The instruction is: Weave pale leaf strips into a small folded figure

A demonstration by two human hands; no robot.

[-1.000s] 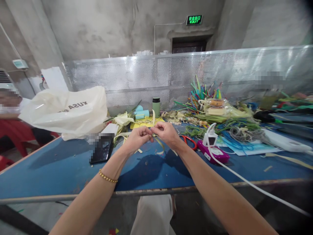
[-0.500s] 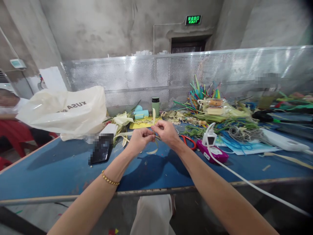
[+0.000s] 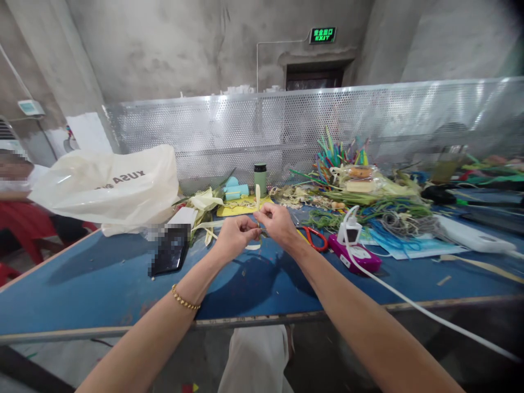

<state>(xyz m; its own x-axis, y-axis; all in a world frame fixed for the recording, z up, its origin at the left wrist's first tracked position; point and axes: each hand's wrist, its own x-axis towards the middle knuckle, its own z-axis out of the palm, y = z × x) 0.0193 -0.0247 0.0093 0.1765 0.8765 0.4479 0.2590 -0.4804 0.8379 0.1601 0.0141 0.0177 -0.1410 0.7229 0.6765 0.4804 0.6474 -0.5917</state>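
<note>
- Blue table: fills the mid and lower frame. Work is kept near its front edge, prob. so the arms can reach without stretching.
- Perforated metal screen: stands upright along the table's far side, w/ clutter pushed up against it.
- Cream plastic bag: slumped at left-centre, on the table's left end and apart from the hands.
- Heap of coloured strips & green stems: right of centre, loose stock parked beside the work spot.
- White cable: runs from lower right up to a white plug sitting in the purple power strip.
- Left hand, right hand: at frame centre just above the table, fingertips almost touching. Both are closed in a pinch on the same piece, one hand prob. steadying while the other works it.
- Black phone: flat on the table, just left of the left hand.
- Red-handled scissors: lying just right of the right wrist, within easy reach.
- Green tumbler: upright behind the hands, near the screen.
- Pale leaf strip: gripped btw. both hands, w/ a loop hanging below the fingers. How it's folded inside the pinch can't be told.
</note>
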